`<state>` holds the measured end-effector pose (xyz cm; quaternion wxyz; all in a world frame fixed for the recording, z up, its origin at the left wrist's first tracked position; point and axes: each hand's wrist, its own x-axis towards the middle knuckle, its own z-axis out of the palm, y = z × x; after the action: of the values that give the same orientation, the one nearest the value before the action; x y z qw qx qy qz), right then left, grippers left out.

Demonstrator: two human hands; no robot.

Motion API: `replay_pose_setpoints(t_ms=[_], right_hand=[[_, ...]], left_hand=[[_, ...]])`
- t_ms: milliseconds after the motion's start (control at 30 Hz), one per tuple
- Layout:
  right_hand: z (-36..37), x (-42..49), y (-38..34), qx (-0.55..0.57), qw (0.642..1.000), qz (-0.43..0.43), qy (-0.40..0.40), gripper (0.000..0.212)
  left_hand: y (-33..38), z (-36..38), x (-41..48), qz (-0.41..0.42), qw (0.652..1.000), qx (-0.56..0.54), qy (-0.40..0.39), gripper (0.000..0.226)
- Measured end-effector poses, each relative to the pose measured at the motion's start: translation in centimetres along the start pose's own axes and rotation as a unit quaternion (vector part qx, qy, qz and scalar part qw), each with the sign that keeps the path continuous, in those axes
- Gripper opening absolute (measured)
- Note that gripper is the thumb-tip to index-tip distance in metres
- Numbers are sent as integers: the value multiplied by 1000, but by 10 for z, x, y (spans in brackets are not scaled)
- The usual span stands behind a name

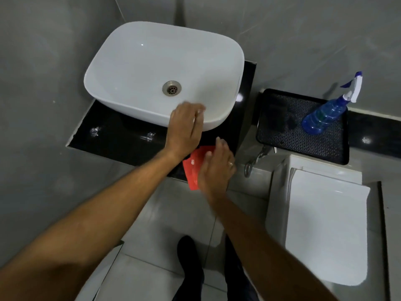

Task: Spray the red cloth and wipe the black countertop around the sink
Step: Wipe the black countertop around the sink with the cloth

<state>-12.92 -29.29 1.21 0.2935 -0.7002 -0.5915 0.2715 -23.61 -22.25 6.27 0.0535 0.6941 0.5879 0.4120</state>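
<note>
I am pressing the red cloth [194, 168] flat onto the black tabletop [121, 137] with my right hand [217, 168], fingers spread. It looks thin, soft and light, likely to bunch, so a flat palm suits it. My left hand [184, 129] is resting open on the sink [152, 51] rim.

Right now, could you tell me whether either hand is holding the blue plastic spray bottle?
No, the blue plastic spray bottle lies untouched on the black tray, away from both hands.
</note>
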Motion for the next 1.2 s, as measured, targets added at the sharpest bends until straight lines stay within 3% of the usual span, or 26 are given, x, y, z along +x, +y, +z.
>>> replay_pose_setpoints(t_ms=[67,133,233,333,400,500,700,1033,1200], right_hand=[[-32,25,14,-28,992,-104,69,43],[-57,63,23,-82,961,-246,93,34],[-73,119,13,-158,870,-464,54,29],[-64,144,-20,-235,778,-582,-30,40],[-53,148,-39,-287,740,-602,-86,49],[-39,149,-54,-336,721,-589,-147,58],[-14,146,-76,-332,697,-618,-148,65],[32,141,-122,-290,735,-583,-190,71],[58,139,-144,-296,727,-588,-196,69]], left_hand=[[0,2,-38,-17,999,29,-41,17],[10,19,-72,-24,986,120,-115,19],[30,55,-104,-97,945,223,-218,49],[33,81,-113,-136,910,256,-297,68],[27,86,-108,-133,901,266,-316,69],[21,81,-107,-74,906,256,-328,63],[-15,62,-90,34,928,204,-310,47],[-91,10,-79,40,923,202,-326,54],[-130,-19,-71,22,926,198,-320,53]])
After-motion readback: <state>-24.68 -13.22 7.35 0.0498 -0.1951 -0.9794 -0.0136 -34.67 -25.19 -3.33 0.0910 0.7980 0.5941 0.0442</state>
